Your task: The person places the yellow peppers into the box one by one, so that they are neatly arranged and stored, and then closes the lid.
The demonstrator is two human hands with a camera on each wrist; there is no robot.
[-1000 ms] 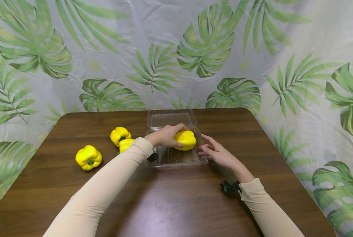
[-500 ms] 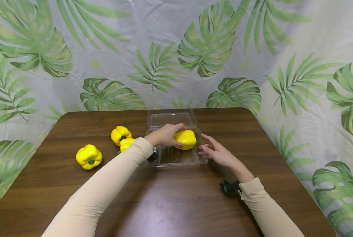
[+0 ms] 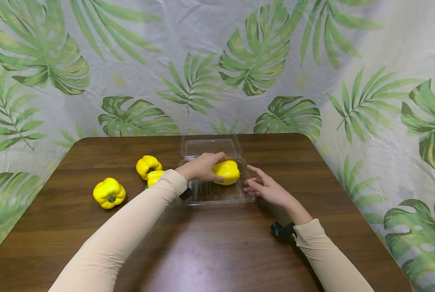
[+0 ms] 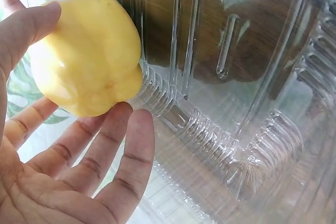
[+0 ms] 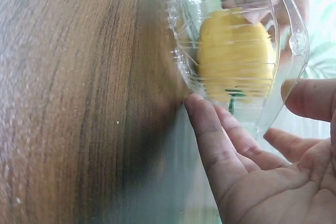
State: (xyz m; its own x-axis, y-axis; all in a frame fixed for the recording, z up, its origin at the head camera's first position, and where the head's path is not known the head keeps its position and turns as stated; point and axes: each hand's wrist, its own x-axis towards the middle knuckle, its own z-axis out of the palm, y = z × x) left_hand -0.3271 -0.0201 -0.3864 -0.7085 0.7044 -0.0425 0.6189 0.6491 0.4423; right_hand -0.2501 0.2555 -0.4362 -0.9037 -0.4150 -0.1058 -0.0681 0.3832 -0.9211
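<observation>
My left hand (image 3: 203, 167) grips a yellow bell pepper (image 3: 227, 172) inside the clear plastic clamshell container (image 3: 217, 199). In the left wrist view, the thumb lies on one side of this bell pepper (image 4: 86, 56) and the fingers on the other. The container's lid (image 3: 211, 147) is folded back. At the container's right end is my right hand (image 3: 270, 188), fingers loosely extended. In the right wrist view, the right fingertips (image 5: 195, 103) touch or nearly touch the container's ribbed wall, and the thumb is by its rim. The pepper's green stem faces that wall.
Left of the container are several more yellow bell peppers: one nearest the front (image 3: 109, 193), one farther back (image 3: 148, 167), and one partly hidden (image 3: 154, 177) behind the left sleeve. A brown wooden table (image 3: 210, 251) bears everything. Leaf-patterned cloth (image 3: 199, 73) hangs behind it.
The left hand and its bell pepper have shifted very slightly left within the container. The right hand stays by the container's right end, and the other peppers have not moved.
</observation>
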